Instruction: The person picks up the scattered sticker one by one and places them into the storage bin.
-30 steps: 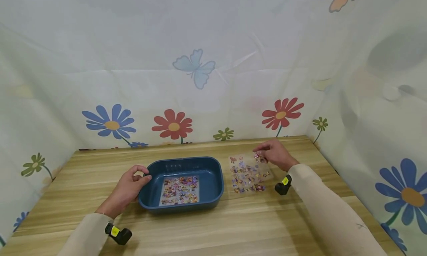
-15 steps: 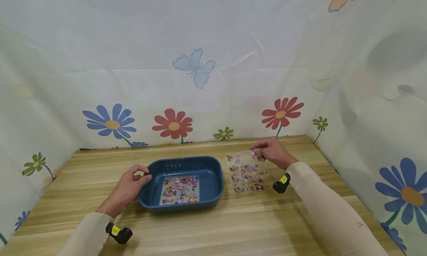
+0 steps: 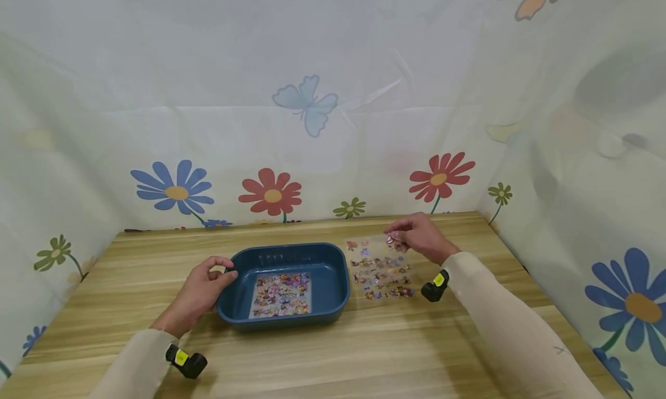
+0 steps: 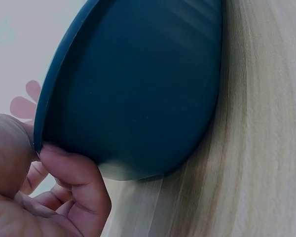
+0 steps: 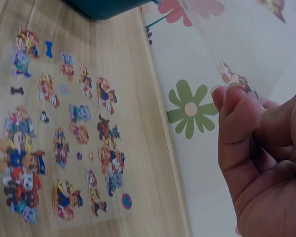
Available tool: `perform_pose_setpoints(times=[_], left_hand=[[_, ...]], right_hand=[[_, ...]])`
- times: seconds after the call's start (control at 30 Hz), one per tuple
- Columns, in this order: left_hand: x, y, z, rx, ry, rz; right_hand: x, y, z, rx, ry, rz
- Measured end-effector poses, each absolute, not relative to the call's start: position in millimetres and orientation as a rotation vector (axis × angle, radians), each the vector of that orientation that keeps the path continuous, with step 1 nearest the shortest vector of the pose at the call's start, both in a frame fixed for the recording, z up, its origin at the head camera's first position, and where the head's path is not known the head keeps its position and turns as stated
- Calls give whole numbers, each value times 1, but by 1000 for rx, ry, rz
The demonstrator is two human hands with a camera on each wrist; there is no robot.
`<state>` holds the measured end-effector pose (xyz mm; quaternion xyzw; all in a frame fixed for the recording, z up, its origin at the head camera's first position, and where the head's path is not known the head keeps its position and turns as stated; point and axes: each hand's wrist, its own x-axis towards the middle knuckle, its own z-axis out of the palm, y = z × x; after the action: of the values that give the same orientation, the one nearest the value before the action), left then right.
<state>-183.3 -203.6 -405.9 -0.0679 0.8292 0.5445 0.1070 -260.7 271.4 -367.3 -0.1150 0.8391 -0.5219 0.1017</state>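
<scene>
My left hand (image 3: 203, 286) pinches the left rim of a dark blue plastic basin (image 3: 329, 292); in the left wrist view, the basin's rim (image 4: 50, 94) runs in between thumb and finger. Flat on the basin's floor lies a cartoon sticker sheet (image 3: 282, 295). To the right of the basin, my right hand (image 3: 422, 237) pinches the far edge of a clear sticker sheet (image 3: 366, 263). In the right wrist view this clear sheet (image 5: 237, 37) is raised at thumb and fingertips, with printed cartoon dogs on it. Below it, sticker figures (image 5: 66, 143) show against the table.
The wood-grain table (image 3: 333, 361) has a flower-printed cloth (image 3: 364, 156) standing behind it and at both sides. A small black camera (image 3: 186, 362) is worn on the left wrist, another black camera (image 3: 435, 286) on the right.
My right hand has drifted a little to the left, and the clear sticker sheet in it has shifted left toward the basin. My left hand and the basin have stayed in place.
</scene>
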Motion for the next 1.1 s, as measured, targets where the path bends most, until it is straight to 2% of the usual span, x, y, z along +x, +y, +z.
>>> perform_pose_setpoints(times=[1.1], left_hand=[[-186,-205,-409,-222,2437,1609]], right_hand=[[-262,218,-358,-449,2334,-1556]])
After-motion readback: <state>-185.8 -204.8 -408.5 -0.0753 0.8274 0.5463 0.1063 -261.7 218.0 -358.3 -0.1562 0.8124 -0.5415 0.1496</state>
